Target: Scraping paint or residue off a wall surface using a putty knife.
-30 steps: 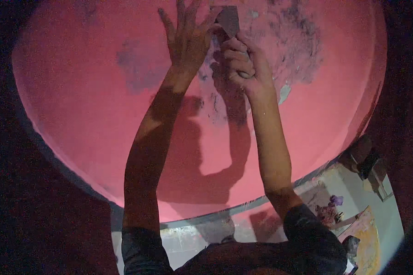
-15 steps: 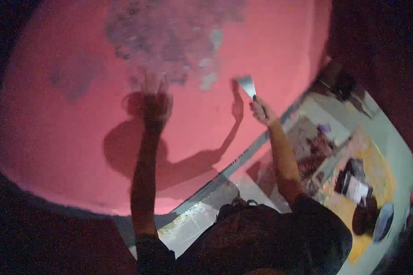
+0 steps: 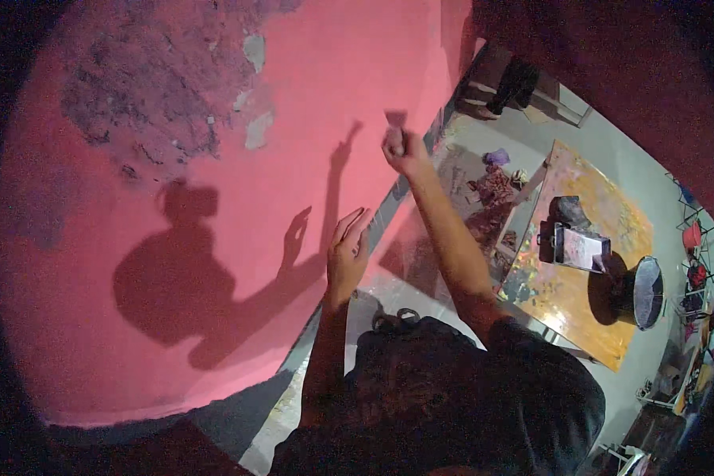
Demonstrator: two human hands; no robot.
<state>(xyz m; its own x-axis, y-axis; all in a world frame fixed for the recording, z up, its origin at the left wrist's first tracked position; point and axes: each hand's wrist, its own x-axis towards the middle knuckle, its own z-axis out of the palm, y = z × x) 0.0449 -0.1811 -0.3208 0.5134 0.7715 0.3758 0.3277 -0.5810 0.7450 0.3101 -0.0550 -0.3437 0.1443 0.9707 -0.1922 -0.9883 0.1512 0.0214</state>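
Observation:
A pink wall (image 3: pixel 293 159) fills the left and middle, with a rough dark patch (image 3: pixel 147 87) at the upper left where the pink coat is gone or covered. Pale grey spots (image 3: pixel 255 131) lie along the patch's right side. My right hand (image 3: pixel 404 155) is closed round the handle of a putty knife (image 3: pixel 395 119), raised close to the wall's right part; its blade looks dark and slightly blurred. My left hand (image 3: pixel 347 252) is up before the lower right of the wall, fingers stretched and slightly apart, holding nothing. Whether it touches the wall I cannot tell.
To the right stands a paint-stained yellow table (image 3: pixel 559 309) with a paint tray (image 3: pixel 583 247) on it and a dark bucket (image 3: pixel 647 293) at its edge. Purple cloth (image 3: pixel 496 157) lies on the floor. A person's dark-trousered leg (image 3: pixel 516 86) shows at the upper right.
The view has swung right, showing more of the table and floor. My left hand has come away from the patch, toward my right hand. The putty knife stays in my right hand, its blade turned.

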